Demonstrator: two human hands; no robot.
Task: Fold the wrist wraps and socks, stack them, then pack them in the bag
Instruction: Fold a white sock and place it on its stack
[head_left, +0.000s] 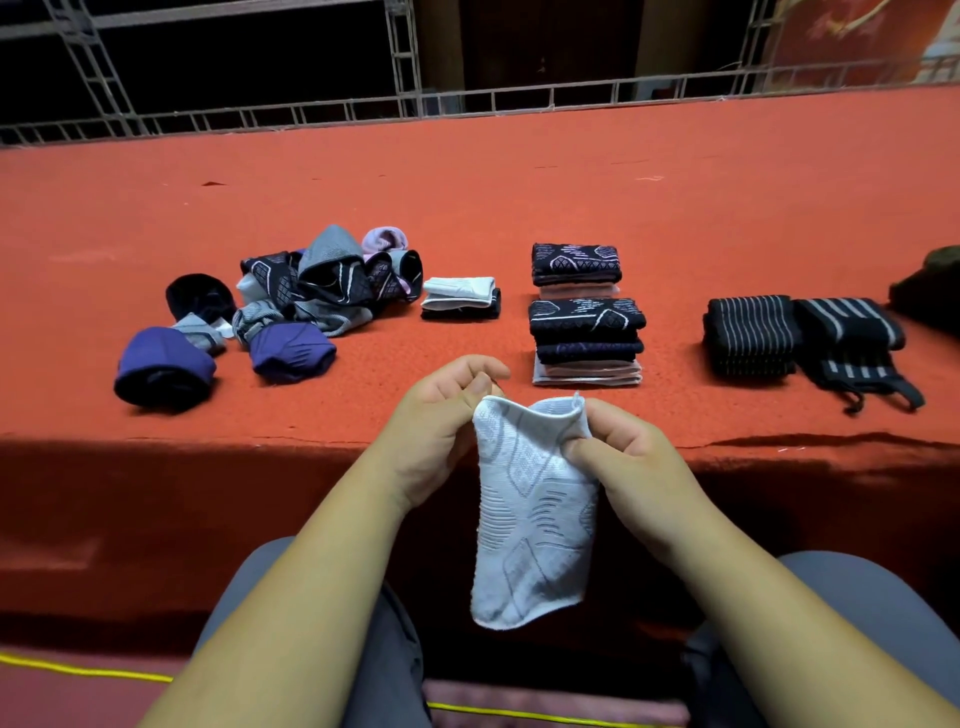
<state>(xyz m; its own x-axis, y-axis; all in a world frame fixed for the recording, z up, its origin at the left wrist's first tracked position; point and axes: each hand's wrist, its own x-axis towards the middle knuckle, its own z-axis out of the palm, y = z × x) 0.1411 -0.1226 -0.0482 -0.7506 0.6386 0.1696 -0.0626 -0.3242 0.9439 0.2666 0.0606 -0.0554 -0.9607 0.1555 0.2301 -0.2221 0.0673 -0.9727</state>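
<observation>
White patterned sock (535, 509): held in the air by its open cuff, toe end hanging straight down, in front of the near edge of the red carpeted platform (467, 182) and above the person's lap, touching no surface. Left hand (441, 421): thumb and forefinger pinch the left corner of the cuff, other fingers curled in. Right hand (628, 457): thumb and fingers pinch the right corner, so the cuff is stretched between the two grips. Judged step: straightening the sock before folding it. On the platform just beyond the hands stands the near stack of folded socks (587, 343), with a second folded stack (575, 267) behind it. A small folded white-and-black pair (461, 299) lies to their left. Further left is the loose pile of unfolded socks (322, 286), so a good part of the folding remains. Two striped wrist wraps (748, 335) lie side by side at the right, the outer one with its loop ends trailing. A dark object (930, 286) sits at the right edge; cannot tell whether it is the bag. Risks: the sock hangs off the platform on two small pinches, so one slip would drop it to the lap or floor. A fold made in mid-air may come out skewed. The near stack is tall and slightly uneven, and a careless placement could tip it.
</observation>
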